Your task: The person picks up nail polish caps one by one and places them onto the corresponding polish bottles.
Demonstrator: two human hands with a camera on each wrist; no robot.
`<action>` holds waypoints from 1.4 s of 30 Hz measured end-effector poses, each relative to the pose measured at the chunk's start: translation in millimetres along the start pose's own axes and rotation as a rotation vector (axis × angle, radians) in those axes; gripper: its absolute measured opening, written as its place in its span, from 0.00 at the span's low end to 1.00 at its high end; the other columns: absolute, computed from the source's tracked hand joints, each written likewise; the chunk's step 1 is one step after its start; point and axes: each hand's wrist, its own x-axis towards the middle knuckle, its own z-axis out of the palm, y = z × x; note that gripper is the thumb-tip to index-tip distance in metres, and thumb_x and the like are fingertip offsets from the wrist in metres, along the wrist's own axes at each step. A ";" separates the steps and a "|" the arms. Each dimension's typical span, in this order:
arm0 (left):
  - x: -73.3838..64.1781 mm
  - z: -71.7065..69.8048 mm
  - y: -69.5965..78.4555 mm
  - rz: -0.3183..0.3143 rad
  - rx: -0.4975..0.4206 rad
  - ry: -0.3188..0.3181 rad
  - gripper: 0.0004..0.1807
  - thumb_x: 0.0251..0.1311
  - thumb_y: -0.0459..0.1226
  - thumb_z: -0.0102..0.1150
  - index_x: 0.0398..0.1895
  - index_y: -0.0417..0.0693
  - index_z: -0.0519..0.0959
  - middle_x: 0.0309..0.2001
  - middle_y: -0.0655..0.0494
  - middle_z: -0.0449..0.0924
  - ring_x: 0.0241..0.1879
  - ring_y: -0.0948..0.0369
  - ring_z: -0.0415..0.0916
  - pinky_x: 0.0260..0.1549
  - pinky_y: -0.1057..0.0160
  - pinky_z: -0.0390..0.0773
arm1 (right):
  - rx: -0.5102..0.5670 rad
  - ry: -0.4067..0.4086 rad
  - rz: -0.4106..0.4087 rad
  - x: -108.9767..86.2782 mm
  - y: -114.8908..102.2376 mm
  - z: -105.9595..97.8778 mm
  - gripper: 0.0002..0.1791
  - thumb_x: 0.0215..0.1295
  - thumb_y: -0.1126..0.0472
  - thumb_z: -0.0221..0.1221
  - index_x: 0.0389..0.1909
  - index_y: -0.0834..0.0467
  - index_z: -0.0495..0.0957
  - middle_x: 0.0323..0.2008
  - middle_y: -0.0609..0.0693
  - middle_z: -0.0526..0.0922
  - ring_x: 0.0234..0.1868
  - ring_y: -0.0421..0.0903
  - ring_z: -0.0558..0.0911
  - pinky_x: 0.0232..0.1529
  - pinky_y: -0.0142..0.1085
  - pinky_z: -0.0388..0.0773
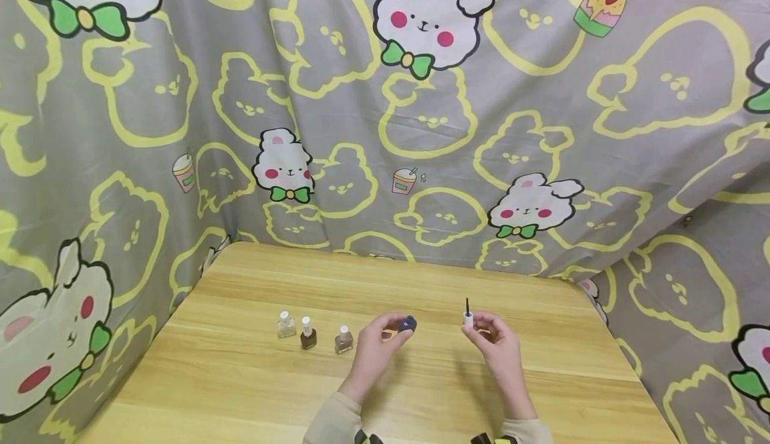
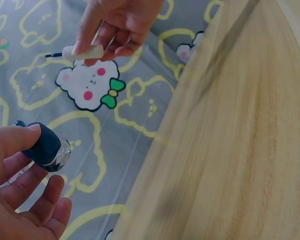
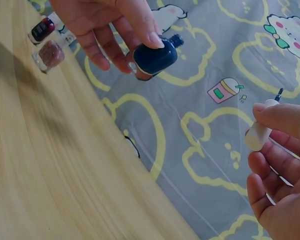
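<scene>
My left hand [image 1: 375, 344] pinches a dark blue nail polish bottle [image 1: 408, 324] between thumb and fingers, above the table. In the right wrist view the bottle [image 3: 156, 60] is uncapped and tilted, its threaded neck pointing away from the palm. A white cap with its brush [image 1: 468, 319] is in my right hand [image 1: 498, 345], pinched at the cap. The bristles, dark with polish, point upward in the head view. A wide gap separates the brush from the bottle. Seen from the left wrist, the white cap [image 2: 82, 52] lies nearly level between thumb and fingertips.
Left of my left hand stand three capped nail polish bottles on the wooden table [image 1: 240, 390]: a clear one [image 1: 286, 327], a dark red one [image 1: 309, 340] and a pinkish-brown one [image 1: 343, 342]. A grey patterned curtain [image 1: 355, 116] surrounds the table's back and sides.
</scene>
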 end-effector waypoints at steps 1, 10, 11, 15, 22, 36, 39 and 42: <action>-0.4 0.0 0.5 0.002 0.004 -0.005 0.15 0.57 0.44 0.67 0.46 0.51 0.82 0.43 0.55 0.86 0.44 0.58 0.80 0.44 0.64 0.78 | -0.005 -0.001 -0.005 -0.5 -0.6 0.2 0.15 0.54 0.72 0.67 0.43 0.69 0.78 0.29 0.34 0.82 0.33 0.31 0.79 0.37 0.23 0.79; -0.8 -1.7 -0.1 0.026 0.007 -0.015 0.16 0.56 0.45 0.67 0.46 0.52 0.82 0.43 0.56 0.86 0.44 0.58 0.79 0.47 0.54 0.80 | -0.048 -0.042 -0.074 -5.6 -9.6 1.5 0.10 0.55 0.69 0.68 0.39 0.66 0.81 0.37 0.43 0.84 0.35 0.33 0.80 0.36 0.25 0.79; -0.9 -2.0 -0.6 0.032 0.007 -0.017 0.15 0.56 0.45 0.67 0.46 0.52 0.82 0.43 0.56 0.86 0.44 0.58 0.79 0.47 0.54 0.80 | -0.049 -0.047 -0.080 -6.4 -11.0 1.5 0.10 0.55 0.70 0.68 0.38 0.66 0.81 0.39 0.46 0.85 0.35 0.33 0.80 0.36 0.26 0.79; -1.3 -2.9 -0.9 0.063 0.021 -0.024 0.15 0.56 0.44 0.67 0.46 0.53 0.82 0.43 0.58 0.85 0.45 0.60 0.79 0.47 0.58 0.79 | -0.046 -0.072 -0.107 -9.5 -16.6 1.2 0.10 0.56 0.69 0.67 0.39 0.67 0.81 0.42 0.49 0.84 0.37 0.34 0.80 0.38 0.27 0.79; -1.4 -3.8 1.3 0.104 0.069 -0.050 0.15 0.56 0.42 0.67 0.47 0.55 0.82 0.44 0.62 0.84 0.44 0.65 0.78 0.47 0.66 0.76 | -0.035 -0.111 -0.171 -14.2 -22.2 0.2 0.11 0.56 0.70 0.67 0.40 0.65 0.81 0.40 0.41 0.83 0.39 0.34 0.79 0.42 0.27 0.77; -5.5 -3.2 0.1 0.265 0.256 -0.016 0.15 0.54 0.39 0.69 0.46 0.53 0.82 0.43 0.62 0.84 0.44 0.65 0.78 0.50 0.59 0.79 | -0.207 -0.116 -0.260 -20.6 -35.7 7.7 0.09 0.53 0.74 0.67 0.35 0.62 0.83 0.36 0.57 0.85 0.37 0.34 0.77 0.38 0.29 0.77; -5.9 -2.7 -1.4 0.298 0.313 -0.007 0.15 0.53 0.40 0.69 0.45 0.54 0.83 0.44 0.62 0.85 0.44 0.65 0.79 0.50 0.59 0.79 | -0.246 -0.107 -0.261 -21.1 -36.3 7.9 0.09 0.53 0.72 0.68 0.34 0.59 0.83 0.35 0.53 0.85 0.35 0.34 0.77 0.37 0.29 0.75; -6.2 -1.9 -2.7 0.328 0.357 0.000 0.15 0.53 0.40 0.70 0.45 0.54 0.83 0.43 0.63 0.85 0.44 0.65 0.79 0.49 0.59 0.79 | -0.280 -0.106 -0.264 -20.7 -34.5 7.3 0.09 0.53 0.69 0.69 0.33 0.54 0.84 0.34 0.48 0.86 0.34 0.33 0.75 0.37 0.27 0.73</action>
